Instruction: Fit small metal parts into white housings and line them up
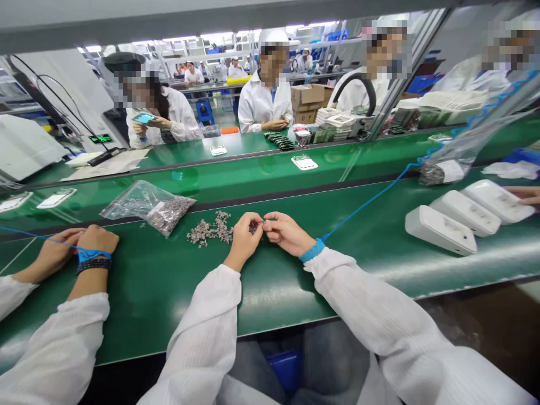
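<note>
A small metal part (254,226) is pinched between the fingertips of the left hand (246,235) and right hand (287,232), just right of the loose parts pile (211,229) on the green belt (270,281).

Both arms in long white sleeves (211,332) — loose, wrinkled smock fabric, plain cuffs. Left hand (244,236) bare, no glove. Right hand (289,233) bare too — blue wrist strap (313,251) on it, thin blue cord (367,203) attached.

No legible text or labels anywhere
</note>
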The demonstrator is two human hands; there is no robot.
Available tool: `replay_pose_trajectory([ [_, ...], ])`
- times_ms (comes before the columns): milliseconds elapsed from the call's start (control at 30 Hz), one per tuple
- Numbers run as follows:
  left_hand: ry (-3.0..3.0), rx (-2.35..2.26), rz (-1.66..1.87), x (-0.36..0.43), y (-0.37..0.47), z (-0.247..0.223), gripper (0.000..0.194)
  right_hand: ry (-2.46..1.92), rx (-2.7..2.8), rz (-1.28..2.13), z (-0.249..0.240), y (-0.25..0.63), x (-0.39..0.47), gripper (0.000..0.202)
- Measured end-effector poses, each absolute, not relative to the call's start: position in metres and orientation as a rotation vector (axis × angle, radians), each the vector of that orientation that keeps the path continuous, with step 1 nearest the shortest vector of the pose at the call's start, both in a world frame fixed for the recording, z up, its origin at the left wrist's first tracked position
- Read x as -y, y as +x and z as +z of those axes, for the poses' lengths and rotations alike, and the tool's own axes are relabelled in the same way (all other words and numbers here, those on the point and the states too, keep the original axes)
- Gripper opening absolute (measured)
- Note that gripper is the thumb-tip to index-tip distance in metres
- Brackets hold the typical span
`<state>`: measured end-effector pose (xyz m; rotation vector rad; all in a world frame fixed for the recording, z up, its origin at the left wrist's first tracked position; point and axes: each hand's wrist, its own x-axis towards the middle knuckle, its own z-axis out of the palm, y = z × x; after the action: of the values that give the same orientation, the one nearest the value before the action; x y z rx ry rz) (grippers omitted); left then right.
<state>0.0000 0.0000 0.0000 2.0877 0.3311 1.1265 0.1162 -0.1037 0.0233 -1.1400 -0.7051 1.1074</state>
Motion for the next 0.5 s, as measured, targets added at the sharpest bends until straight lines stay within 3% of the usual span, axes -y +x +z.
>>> replay_pose_trajectory([
  [200, 2.124, -0.253, 1.14, 0.003, 0.0, 0.002, 0.006, -1.201, 0.821, 1.035, 0.023, 0.122, 0.109, 0.039],
  [367, 2.035, -0.288, 1.048, 0.0, -0.004, 0.004, 0.008, -1.41, 1.645, 0.21, 0.02, 0.133, 0.119, 0.021],
  [500, 1.969, -0.302, 0.932, -0.001, -0.005, 0.003, 0.011, -1.403, 1.961, -0.256, 0.014, 0.14, 0.12, 0.022],
])
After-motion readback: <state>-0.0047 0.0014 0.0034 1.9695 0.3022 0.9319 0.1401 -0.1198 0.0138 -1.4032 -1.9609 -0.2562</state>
